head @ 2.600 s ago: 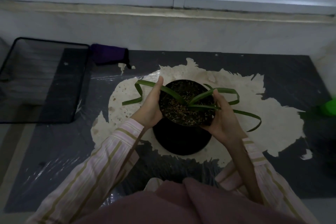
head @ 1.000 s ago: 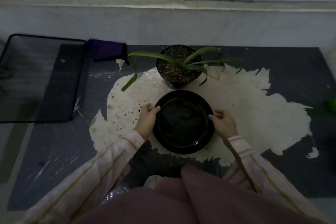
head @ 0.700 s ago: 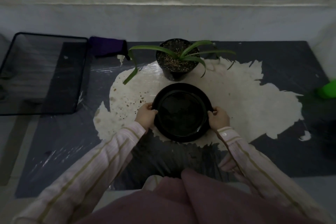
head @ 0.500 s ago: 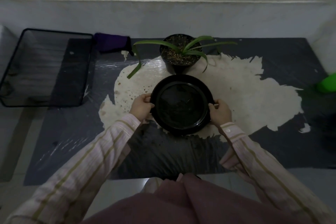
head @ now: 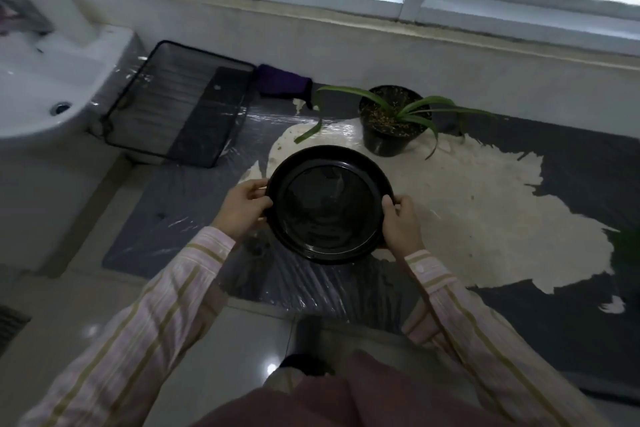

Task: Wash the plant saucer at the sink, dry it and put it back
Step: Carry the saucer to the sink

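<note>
In the head view, the left hand (head: pixel 244 210) and right hand (head: pixel 400 227) each grip the rim of the black saucer (head: pixel 329 204) at frame centre, lifted clear of the potted plant (head: pixel 391 121), while washing at the sink (head: pixel 38 90), upper left, drying and return remain undone.

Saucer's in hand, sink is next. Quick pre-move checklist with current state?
1. Left hand grip on saucer rim: ok.
2. Right hand grip on opposite rim: ok.
3. Plant pot off the saucer, standing apart on the mat: ok.
4. Saucer held level: ok, roughly.
5. Liquid or soil left in saucer: cannot tell, too dark and glossy.
6. Path to sink at left: cannot tell; mesh tray lies on the floor beside it.
</note>
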